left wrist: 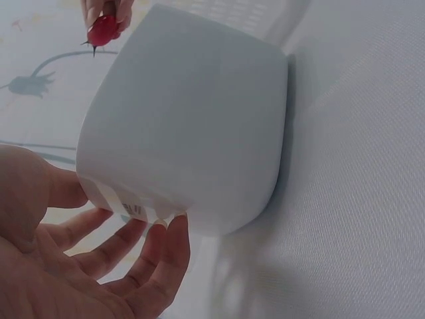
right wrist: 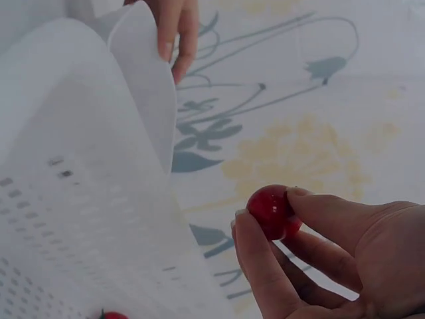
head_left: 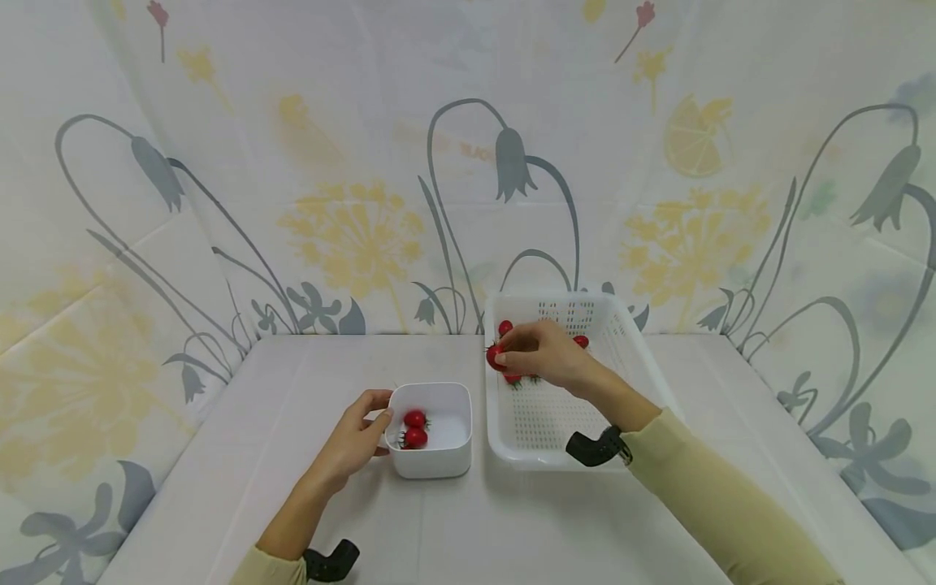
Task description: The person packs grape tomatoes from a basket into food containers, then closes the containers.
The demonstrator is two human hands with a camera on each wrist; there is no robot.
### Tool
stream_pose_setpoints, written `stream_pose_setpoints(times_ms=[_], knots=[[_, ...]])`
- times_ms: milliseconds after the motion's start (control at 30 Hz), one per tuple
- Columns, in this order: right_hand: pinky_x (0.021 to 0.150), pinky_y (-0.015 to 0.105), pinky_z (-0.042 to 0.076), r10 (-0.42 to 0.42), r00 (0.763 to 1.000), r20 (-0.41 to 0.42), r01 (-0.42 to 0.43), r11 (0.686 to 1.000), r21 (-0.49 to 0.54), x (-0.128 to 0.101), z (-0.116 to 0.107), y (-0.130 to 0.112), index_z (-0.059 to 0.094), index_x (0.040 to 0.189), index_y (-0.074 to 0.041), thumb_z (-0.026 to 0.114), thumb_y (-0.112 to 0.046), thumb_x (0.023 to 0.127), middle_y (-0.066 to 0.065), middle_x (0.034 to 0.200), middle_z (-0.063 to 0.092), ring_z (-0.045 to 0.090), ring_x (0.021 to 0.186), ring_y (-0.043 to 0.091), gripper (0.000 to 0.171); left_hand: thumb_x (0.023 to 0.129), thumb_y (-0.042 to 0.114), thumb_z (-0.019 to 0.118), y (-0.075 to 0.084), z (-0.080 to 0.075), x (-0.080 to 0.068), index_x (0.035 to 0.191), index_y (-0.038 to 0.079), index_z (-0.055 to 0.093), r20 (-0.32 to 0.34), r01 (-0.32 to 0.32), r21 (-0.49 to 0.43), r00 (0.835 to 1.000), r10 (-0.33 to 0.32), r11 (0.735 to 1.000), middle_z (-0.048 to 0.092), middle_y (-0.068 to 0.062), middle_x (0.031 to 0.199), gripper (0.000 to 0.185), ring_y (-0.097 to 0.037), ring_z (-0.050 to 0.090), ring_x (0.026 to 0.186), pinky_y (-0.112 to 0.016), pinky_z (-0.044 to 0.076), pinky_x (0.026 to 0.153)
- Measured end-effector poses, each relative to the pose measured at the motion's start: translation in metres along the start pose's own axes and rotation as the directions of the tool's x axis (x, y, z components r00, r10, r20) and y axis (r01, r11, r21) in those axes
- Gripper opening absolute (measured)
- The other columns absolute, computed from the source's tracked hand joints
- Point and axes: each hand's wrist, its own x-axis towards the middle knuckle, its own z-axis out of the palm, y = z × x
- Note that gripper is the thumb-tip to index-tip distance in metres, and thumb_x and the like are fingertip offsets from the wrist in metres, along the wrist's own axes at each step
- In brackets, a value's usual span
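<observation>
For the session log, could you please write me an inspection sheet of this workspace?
Surface: white table, bare where visible.
Job's things: small white square bowl holding two red cherry tomatoes; white perforated plastic basket with more tomatoes; one red cherry tomato pinched.
Clutter: nothing seen.
Hands: left hand holds the bowl's side; right hand pinches the tomato over the basket.
Cables: nothing seen; black wrist mounts.
Surroundings: floral-print white backdrop.
</observation>
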Motion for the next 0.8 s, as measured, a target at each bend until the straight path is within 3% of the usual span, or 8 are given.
stream_pose_setpoints(times_ms=[800], knots=[[0.085,0.033,0.06,-0.082,0.988,0.128,0.079,0.996,0.029,-0.006,0.066,-0.017,0.071,0.113,-0.004,0.071,-0.014,0.097,0.006,0.106,0.071,0.07,0.094,0.018,0.019,0.107,0.014,0.053,-0.002,-0.002,0.001,0.14,0.004,0.052,0.009,-0.007,-0.02,1.0,0.007,1.0,0.051,-0.023,0.144,0.035,-0.036,0.063,0.108,-0.04,0.062,0.075]])
